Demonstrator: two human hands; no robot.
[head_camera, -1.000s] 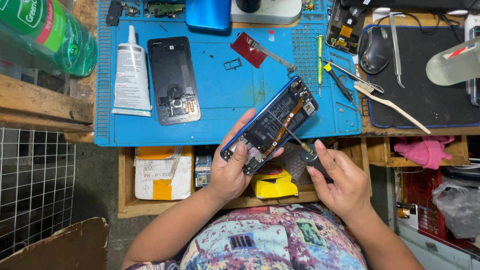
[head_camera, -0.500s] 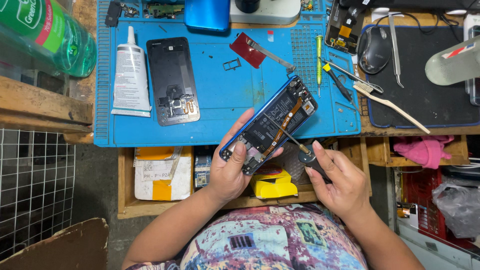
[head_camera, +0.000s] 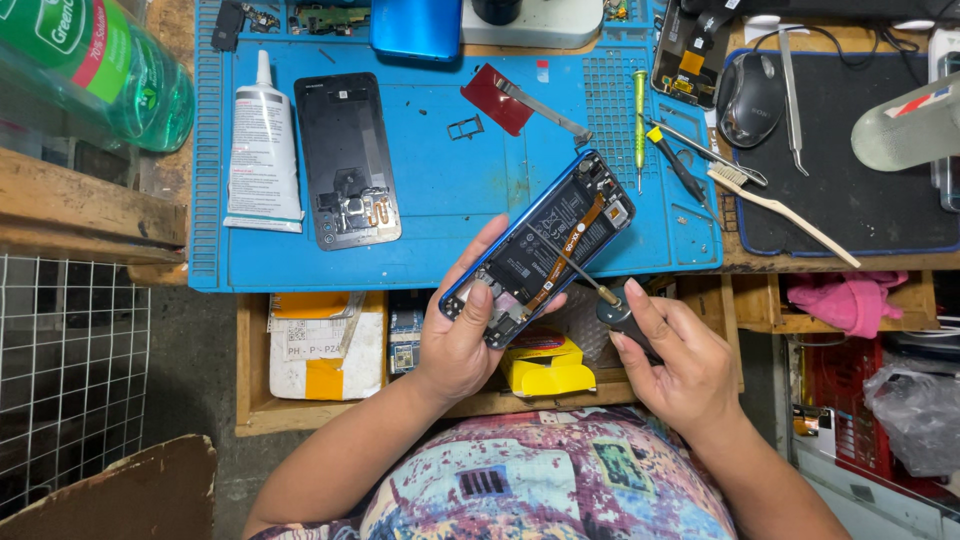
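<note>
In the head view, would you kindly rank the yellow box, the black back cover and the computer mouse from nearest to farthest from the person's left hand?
Measured from the left hand:
1. Yellow box: just to its right, in the open drawer below the mat.
2. Black back cover: up and to the left, flat on the blue mat.
3. Computer mouse: far up and right, on the dark pad.

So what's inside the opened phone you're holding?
Inside the opened phone shows a big black battery, an orange ribbon cable across it, and small boards at both ends. The left hand covers one corner; parts under the battery stay hidden.
</note>
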